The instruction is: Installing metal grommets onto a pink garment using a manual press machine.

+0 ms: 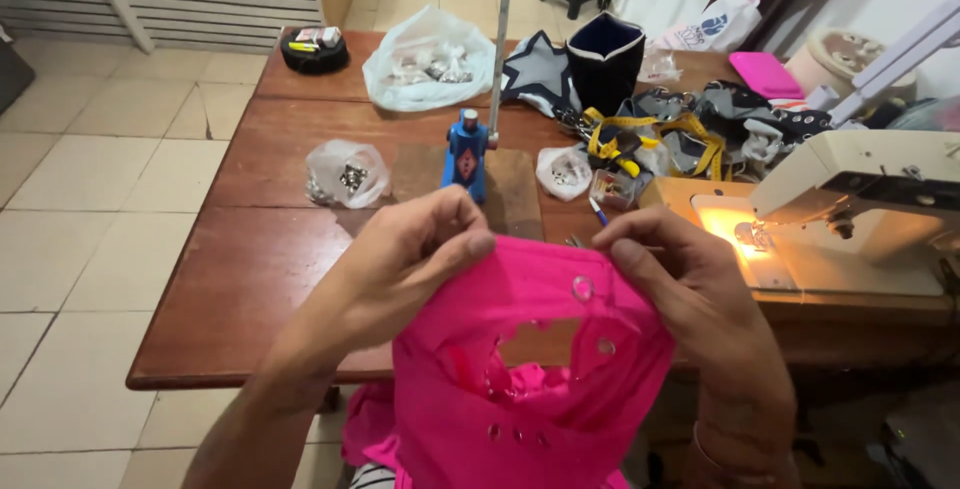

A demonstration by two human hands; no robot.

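Pinching the pink fabric (530,379), both hands (420,259) hide the table (250,279) before a blue press (467,154) and sewing machine (850,189).

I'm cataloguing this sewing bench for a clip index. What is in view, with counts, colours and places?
Fabric piece: one, bright pink, with metal eyelets, held up in front.
Press tool: one, blue, upright at the table's middle.
Plastic bags of metal bits: three, clear or white, around the press.
Sewing machine: one, cream, lamp on, at right.
Measuring tape: one, yellow, on grey fabric.
Pouch: one, dark navy, far side.
Table: one, brown wood.
Left hand: pinching the pink fabric's top edge.
Right hand: pinching the same edge.
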